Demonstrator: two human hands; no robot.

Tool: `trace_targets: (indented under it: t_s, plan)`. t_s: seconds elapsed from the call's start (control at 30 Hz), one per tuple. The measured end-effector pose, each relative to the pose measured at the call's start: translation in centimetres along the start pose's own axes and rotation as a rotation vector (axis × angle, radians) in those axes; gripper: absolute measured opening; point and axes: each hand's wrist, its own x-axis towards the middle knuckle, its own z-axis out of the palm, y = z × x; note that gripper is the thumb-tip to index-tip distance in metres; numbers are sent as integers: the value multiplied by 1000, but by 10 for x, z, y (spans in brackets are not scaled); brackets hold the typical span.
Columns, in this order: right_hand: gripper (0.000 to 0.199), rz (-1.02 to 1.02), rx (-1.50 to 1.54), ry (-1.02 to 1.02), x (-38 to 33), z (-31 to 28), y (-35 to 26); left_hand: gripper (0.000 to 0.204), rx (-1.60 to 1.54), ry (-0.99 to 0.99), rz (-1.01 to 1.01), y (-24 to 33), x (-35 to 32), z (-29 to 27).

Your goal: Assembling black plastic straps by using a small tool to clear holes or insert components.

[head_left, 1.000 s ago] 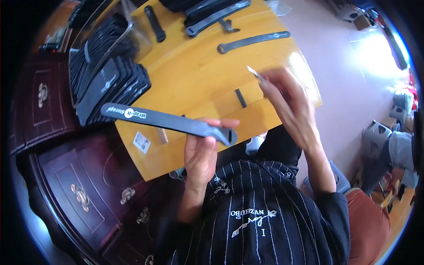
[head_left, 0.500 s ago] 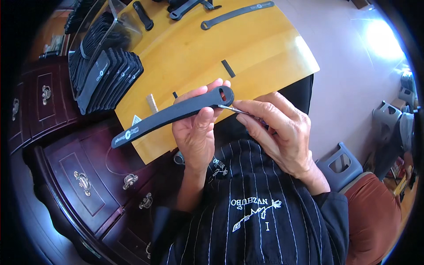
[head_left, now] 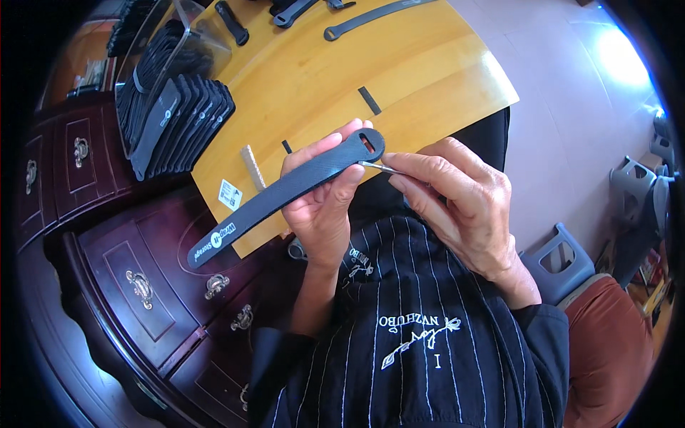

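Note:
A dark grey storage strap (head_left: 285,187) with a slotted round end lies across my left hand (head_left: 319,207), pinched between thumb and fingers close to that end. Its printed tail slants down to the left, past the table's near edge. My right hand (head_left: 464,203) grips a thin metal tool (head_left: 378,167), whose tip meets the strap's lower edge just beside the slotted end. The tool's handle is hidden in the fingers, so its exact kind cannot be made out.
Stacked black straps (head_left: 187,118) stand by a clear bin at the left of the yellow table (head_left: 314,93). A small black strip (head_left: 369,100), a beige strip (head_left: 252,167), a white label (head_left: 230,194) and another strap (head_left: 371,21) lie on it. Dark drawers (head_left: 143,285) are at left, a grey stool (head_left: 560,260) at right.
The strap has tilted more steeply, its printed tail dropping and its slotted end rising slightly. The tool tip has stayed at the edge near the slot, and both hands have shifted a little right.

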Motion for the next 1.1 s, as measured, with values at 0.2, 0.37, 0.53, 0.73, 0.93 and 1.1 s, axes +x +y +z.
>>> trace_targets:
  t_s: [0.2,0.37,0.53,0.73,0.93,1.1]
  plan:
    - [16,21,-5,4,0,1,1,36,91,-23,94,-6,0,-2]
    - [16,12,41,-2,0,0,3,36,122,-36,138,-4,1,-2]
    - [15,5,20,-3,0,-2,5,36,107,-19,115,-6,-1,-2]
    - [15,28,12,-40,0,-4,4,37,137,1,116,-7,-2,0]
    - [14,41,42,-39,-1,-5,4,37,108,-12,128,-10,-1,0]
    - [15,38,33,-22,-1,-4,4,37,136,-14,125,-9,-1,2]
